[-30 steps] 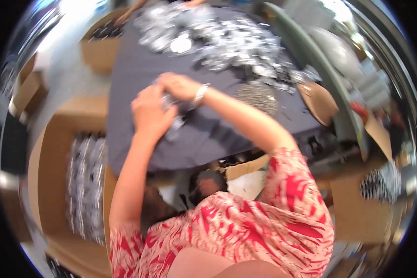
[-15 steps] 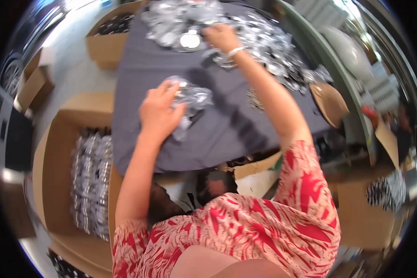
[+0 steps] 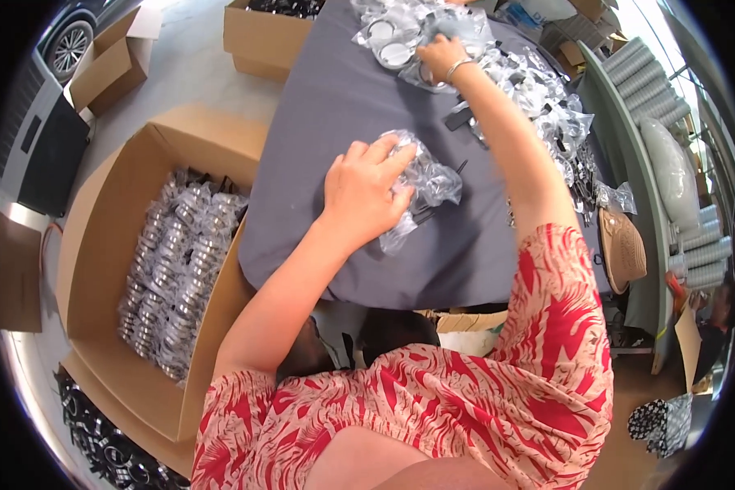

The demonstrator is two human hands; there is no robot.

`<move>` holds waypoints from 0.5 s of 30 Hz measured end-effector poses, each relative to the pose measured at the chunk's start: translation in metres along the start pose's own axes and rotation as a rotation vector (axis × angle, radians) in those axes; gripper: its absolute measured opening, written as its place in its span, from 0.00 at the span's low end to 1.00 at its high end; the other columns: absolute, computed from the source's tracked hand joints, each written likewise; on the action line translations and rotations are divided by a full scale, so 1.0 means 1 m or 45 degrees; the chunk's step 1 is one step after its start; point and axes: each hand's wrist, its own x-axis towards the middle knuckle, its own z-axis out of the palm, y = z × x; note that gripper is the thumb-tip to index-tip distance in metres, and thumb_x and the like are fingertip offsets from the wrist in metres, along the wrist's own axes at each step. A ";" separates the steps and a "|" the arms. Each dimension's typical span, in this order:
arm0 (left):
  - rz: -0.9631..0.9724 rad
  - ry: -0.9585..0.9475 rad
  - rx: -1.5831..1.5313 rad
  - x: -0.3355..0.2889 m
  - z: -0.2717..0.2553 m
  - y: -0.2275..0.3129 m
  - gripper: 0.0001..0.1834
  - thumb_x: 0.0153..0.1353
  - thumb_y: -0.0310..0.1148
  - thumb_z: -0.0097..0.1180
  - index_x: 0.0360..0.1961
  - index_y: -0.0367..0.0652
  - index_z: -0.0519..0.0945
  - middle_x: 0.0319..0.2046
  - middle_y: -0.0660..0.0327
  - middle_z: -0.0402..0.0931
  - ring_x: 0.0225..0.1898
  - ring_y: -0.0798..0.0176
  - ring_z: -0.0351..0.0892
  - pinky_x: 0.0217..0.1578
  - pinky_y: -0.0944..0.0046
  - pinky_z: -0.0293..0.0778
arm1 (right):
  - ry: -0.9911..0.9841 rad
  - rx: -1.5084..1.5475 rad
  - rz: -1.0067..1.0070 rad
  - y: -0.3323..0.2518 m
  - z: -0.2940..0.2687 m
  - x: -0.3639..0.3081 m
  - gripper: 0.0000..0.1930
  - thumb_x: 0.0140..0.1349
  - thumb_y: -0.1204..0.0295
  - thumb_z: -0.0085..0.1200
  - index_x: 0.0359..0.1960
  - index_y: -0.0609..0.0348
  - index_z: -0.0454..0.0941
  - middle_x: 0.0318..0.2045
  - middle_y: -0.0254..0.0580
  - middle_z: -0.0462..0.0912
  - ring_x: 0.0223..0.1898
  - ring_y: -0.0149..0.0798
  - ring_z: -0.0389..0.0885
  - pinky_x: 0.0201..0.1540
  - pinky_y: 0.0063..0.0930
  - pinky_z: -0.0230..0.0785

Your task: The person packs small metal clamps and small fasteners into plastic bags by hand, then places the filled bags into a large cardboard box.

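Observation:
My left hand [image 3: 366,194] is closed over the near side of a crinkled clear plastic bag [image 3: 433,181] lying on the dark grey cloth. Thin dark stems poke out of this bag; the rest of what it holds is hard to make out. At the far end of the table, my right hand [image 3: 443,59] has its fingers bent down onto a clear bag in a pile of bagged pieces [image 3: 381,33] with round, pale discs. Its fingertips are partly hidden by the plastic. To the right of that hand spreads a heap of loose clear and dark parts [image 3: 539,94].
Left of the table stands an open cardboard box [image 3: 98,269] holding rows of bagged shiny round pieces [image 3: 175,261]. Another carton [image 3: 261,49] with dark parts is behind it. A straw hat [image 3: 622,249] sits at the table's right edge, beside a green shelf [image 3: 608,106] with stacked discs.
The view has swung, so the table sits farther right. My right hand has shifted from the pile's right edge onto its bags. My left hand stays on the same bag.

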 end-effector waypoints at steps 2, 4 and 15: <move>0.025 0.008 0.007 0.003 -0.002 0.001 0.24 0.39 0.34 0.61 0.44 0.48 0.77 0.45 0.61 0.73 0.39 0.56 0.72 0.38 0.60 0.71 | 0.061 -0.072 -0.091 0.012 -0.002 0.002 0.19 0.38 0.67 0.62 0.36 0.48 0.73 0.38 0.30 0.79 0.48 0.36 0.70 0.41 0.38 0.65; 0.011 0.003 0.003 0.003 0.000 -0.002 0.24 0.40 0.34 0.61 0.44 0.48 0.77 0.45 0.61 0.73 0.39 0.56 0.72 0.38 0.60 0.71 | 0.108 0.012 -0.190 0.017 -0.003 -0.002 0.16 0.40 0.69 0.60 0.34 0.49 0.73 0.37 0.33 0.79 0.46 0.38 0.72 0.40 0.39 0.66; 0.034 0.045 0.032 0.001 0.004 -0.001 0.24 0.39 0.34 0.61 0.44 0.50 0.77 0.45 0.61 0.73 0.39 0.56 0.73 0.38 0.59 0.72 | -0.157 0.427 -0.186 0.021 0.016 -0.036 0.27 0.48 0.75 0.48 0.54 0.55 0.62 0.43 0.52 0.76 0.46 0.50 0.74 0.49 0.38 0.66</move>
